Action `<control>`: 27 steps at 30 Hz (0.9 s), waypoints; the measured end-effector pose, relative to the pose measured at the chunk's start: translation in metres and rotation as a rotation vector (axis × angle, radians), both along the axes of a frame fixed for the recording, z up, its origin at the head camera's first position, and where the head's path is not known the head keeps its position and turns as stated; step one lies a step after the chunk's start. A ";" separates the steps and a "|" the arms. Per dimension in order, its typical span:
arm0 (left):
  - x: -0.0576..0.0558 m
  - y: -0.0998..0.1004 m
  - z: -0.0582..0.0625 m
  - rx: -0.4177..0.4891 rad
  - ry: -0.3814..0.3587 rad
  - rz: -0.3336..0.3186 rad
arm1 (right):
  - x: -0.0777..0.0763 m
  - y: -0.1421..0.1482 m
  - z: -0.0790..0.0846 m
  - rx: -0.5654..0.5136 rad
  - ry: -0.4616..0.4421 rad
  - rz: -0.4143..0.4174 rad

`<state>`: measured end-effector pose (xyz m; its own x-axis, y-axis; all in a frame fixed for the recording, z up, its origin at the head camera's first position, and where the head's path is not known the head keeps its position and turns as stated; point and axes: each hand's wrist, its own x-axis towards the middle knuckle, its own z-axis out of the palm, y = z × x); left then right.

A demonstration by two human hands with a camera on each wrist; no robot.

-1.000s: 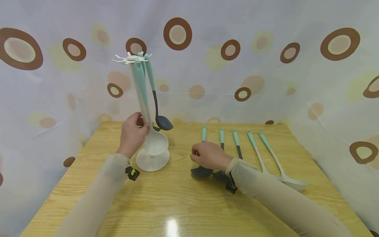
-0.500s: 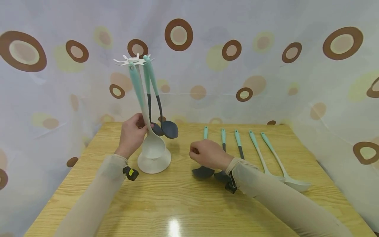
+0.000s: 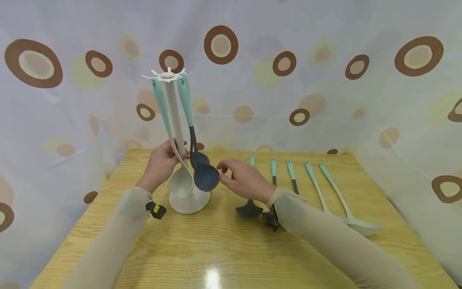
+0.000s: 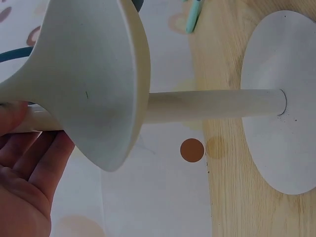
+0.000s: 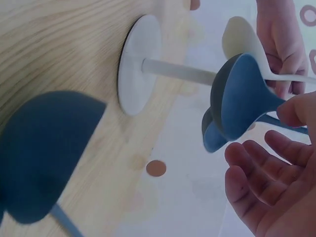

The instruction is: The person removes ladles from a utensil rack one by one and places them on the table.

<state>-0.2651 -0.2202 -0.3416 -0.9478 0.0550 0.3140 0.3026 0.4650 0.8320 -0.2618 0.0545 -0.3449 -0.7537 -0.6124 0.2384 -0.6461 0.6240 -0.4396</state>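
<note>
My left hand (image 3: 159, 164) grips the pole of a white utensil stand (image 3: 175, 116), thumb and fingers round it in the left wrist view. A white ladle (image 3: 181, 182) with a mint handle hangs at the stand's front left, its bowl just before that hand. Two dark ladles hang on the right: the nearer dark ladle (image 3: 206, 178) partly covers the other dark ladle (image 3: 199, 157). My right hand (image 3: 247, 180) is beside the nearer bowl, fingers loosely bent and holding nothing. Its thumb is close to the ladle's neck in the right wrist view; I cannot tell whether they touch.
Several mint-handled utensils lie in a row on the wooden table (image 3: 223, 249). A dark turner (image 3: 249, 209) lies leftmost, partly under my right hand. White utensils, one a wide-headed one (image 3: 364, 228), lie at the right end. A patterned curtain (image 3: 245, 92) surrounds the table.
The stand has turned in my left hand, bringing the dark ladles round toward the front and the white ladle leftward. My right hand has moved left to the nearer dark ladle and its fingers have spread.
</note>
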 end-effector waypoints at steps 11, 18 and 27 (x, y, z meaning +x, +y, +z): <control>0.005 -0.001 -0.001 0.016 -0.008 -0.056 | 0.005 -0.039 0.018 -0.071 0.057 0.027; 0.004 -0.001 -0.003 -0.027 0.013 -0.029 | 0.002 -0.053 0.021 -0.124 0.025 0.060; 0.006 -0.001 -0.003 -0.029 -0.009 -0.027 | -0.002 -0.059 0.022 -0.206 -0.055 0.057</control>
